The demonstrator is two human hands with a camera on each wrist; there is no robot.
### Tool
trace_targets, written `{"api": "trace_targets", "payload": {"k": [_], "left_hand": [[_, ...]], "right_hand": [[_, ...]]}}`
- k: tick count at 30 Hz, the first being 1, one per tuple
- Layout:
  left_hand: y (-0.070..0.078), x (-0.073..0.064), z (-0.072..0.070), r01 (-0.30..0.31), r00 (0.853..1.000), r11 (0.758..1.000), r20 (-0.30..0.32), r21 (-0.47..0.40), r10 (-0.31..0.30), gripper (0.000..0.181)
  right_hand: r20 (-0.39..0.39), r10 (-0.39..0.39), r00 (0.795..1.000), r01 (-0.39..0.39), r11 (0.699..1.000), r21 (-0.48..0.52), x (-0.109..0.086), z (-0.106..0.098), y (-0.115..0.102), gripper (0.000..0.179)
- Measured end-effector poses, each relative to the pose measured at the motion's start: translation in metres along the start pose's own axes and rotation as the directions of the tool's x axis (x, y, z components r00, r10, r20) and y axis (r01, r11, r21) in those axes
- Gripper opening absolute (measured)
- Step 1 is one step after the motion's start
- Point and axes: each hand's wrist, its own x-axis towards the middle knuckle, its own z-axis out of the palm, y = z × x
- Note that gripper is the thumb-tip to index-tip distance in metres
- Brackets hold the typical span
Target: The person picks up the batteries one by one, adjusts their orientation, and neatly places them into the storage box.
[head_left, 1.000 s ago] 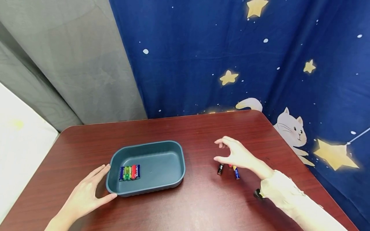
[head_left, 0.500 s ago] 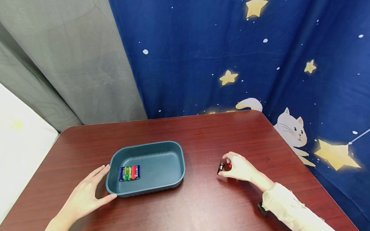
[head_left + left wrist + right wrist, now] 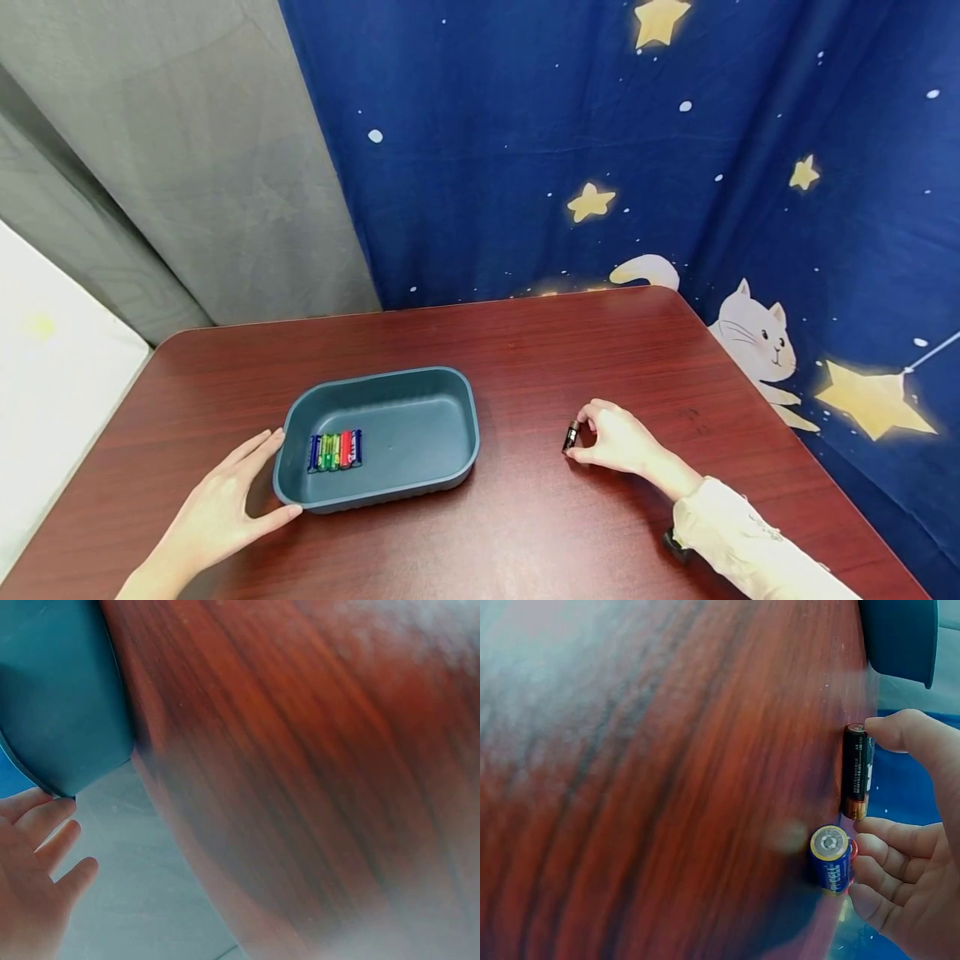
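Observation:
My right hand (image 3: pixel 621 437) is at the right of the table, pinching a black battery (image 3: pixel 857 771) with a copper-coloured end between thumb and index finger, by its two ends. Close by its other fingers, a blue battery (image 3: pixel 829 859) lies on the table in the right wrist view, with a bit of a red battery (image 3: pixel 853 847) showing behind it. In the head view the hand hides both. My left hand (image 3: pixel 221 508), thumb and fingers spread, touches the left end of a blue-green plastic box (image 3: pixel 420 446). Several coloured batteries (image 3: pixel 334 451) lie side by side in the box's left part.
The reddish-brown wooden table (image 3: pixel 517 517) runs back to a grey curtain (image 3: pixel 187 167) and a blue star-patterned curtain (image 3: pixel 480 167). A white surface (image 3: pixel 52 400) borders the left side. The right wrist carries a dark strap (image 3: pixel 675 543) below the pale sleeve.
My right hand has come down and slightly toward me onto the batteries, and thumb and index finger have closed on the black one. The left hand and box stay put.

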Motion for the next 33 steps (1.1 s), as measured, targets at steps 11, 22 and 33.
{"api": "trace_targets", "payload": {"k": [11,22,33], "left_hand": [[-0.002,-0.001,0.002,-0.005,1.0,1.0,-0.009,0.002,0.005,0.092],[0.0,0.0,-0.001,0.004,1.0,1.0,0.002,-0.008,-0.004,0.091],[0.001,-0.001,-0.001,-0.012,1.0,1.0,-0.018,-0.017,0.012,0.091]], "right_hand": [[-0.009,-0.043,0.999,0.042,0.999,-0.019,0.003,0.001,-0.003,0.029],[-0.025,-0.028,0.999,0.028,1.0,0.003,0.002,-0.002,-0.004,0.029],[-0.083,-0.091,0.992,0.097,0.993,0.071,0.016,-0.018,-0.008,0.033]]}}
